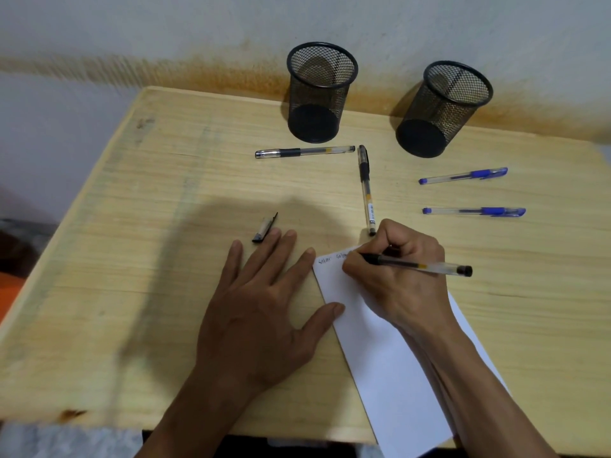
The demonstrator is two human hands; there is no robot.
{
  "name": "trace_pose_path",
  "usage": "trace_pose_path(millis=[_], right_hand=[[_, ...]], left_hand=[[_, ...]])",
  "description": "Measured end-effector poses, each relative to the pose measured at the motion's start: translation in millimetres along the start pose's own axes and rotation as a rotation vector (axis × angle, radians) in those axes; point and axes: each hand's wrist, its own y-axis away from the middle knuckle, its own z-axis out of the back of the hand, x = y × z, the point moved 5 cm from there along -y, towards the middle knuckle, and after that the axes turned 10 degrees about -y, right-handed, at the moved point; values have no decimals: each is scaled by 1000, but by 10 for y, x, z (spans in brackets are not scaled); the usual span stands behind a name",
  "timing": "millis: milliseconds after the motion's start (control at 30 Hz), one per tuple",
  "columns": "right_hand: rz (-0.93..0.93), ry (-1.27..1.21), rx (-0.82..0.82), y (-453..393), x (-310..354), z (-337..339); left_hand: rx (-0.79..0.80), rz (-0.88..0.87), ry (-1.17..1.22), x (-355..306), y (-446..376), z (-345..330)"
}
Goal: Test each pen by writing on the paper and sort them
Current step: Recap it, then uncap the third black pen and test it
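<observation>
Now the right hand (401, 276) grips a black pen (418, 265), its tip hidden behind the fingers at the top of the white paper (386, 355), by handwriting. Flat and spread, the left hand (261, 312) holds nothing, thumb on the paper's edge. Beyond lie 2 black pens, 2 blue pens and 2 mesh cups on the table (132, 259).

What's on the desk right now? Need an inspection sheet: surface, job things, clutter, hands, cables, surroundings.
Surface: wooden desk, stain at near left edge.
Job's things: paper with writing at top; black pen in use; two black pens and two blue pens lying loose; two mesh cups, contents unclear.
Clutter: pen cap.
Hands: right hand grips the pen; left hand flat, thumb on paper edge.
Cables: nothing seen.
Surroundings: stained wall.
</observation>
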Motion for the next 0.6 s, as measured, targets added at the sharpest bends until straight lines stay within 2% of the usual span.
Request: trace_pose_path(millis=[133, 300, 400, 500, 600], right_hand=[[-45, -56, -8, 3, -15, 4], [-20, 1, 13, 1, 9, -11], [-68, -14, 2, 1, -8, 4], [-212, -231, -63, -33, 6, 69], [-385, -605, -102, -54, 21, 129]], left_hand=[[-3, 2, 0, 1, 2, -5], [-12, -3, -14, 5, 1, -16], [-16, -4, -10, 4, 0, -13], [-6, 0, -30, 5, -3, -17], [-8, -9, -58, 6, -7, -22]])
